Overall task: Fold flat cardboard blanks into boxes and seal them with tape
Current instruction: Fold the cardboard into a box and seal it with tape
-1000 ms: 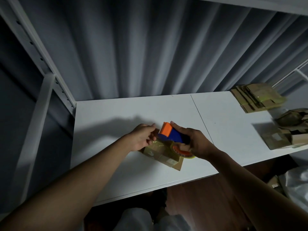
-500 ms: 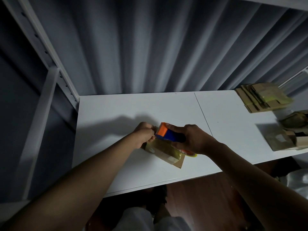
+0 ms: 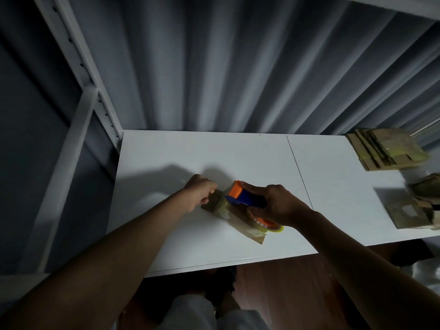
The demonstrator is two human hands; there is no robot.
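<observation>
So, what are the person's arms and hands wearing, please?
Nothing that shows. Both forearms are bare to the frame's edge, with no sleeves in view. The left hand and right hand have no gloves, and no watch or ring is visible in the dim light.

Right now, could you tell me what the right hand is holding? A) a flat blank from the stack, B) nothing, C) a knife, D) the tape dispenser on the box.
D: the right hand grips the tape dispenser, pressed on the box.

Box on table — blanks far right.
</observation>
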